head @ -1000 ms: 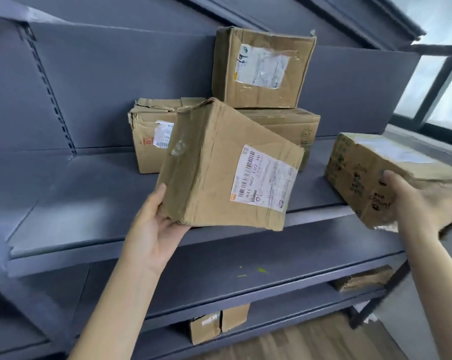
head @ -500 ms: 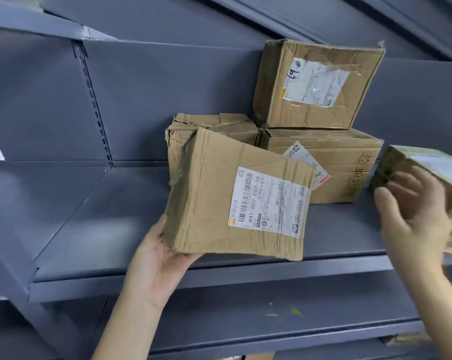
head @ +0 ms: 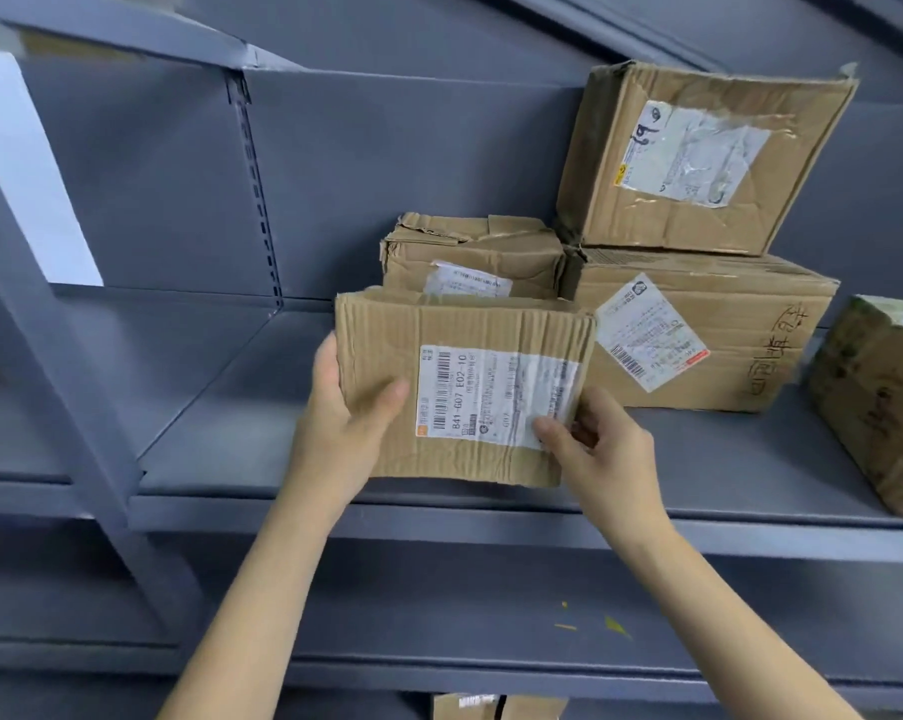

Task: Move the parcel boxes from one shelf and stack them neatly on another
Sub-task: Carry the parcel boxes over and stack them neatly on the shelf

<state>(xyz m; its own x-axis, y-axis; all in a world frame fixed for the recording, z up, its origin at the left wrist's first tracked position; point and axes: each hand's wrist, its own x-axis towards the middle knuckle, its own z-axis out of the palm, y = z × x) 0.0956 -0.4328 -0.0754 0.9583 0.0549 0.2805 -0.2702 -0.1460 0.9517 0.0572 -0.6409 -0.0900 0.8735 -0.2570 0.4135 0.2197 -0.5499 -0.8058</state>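
Your right hand, which half a second ago hovered by the box at the far right, now pinches the right edge of the labelled box your left hand grips (now squared up, at the grey shelf's front edge).

Premises: parcel storeroom or courier depot. Evidence: grey metal shelving with slotted uprights in tiers; worn cardboard parcel boxes stacked on it, each bearing printed barcode shipping labels and handwritten marks
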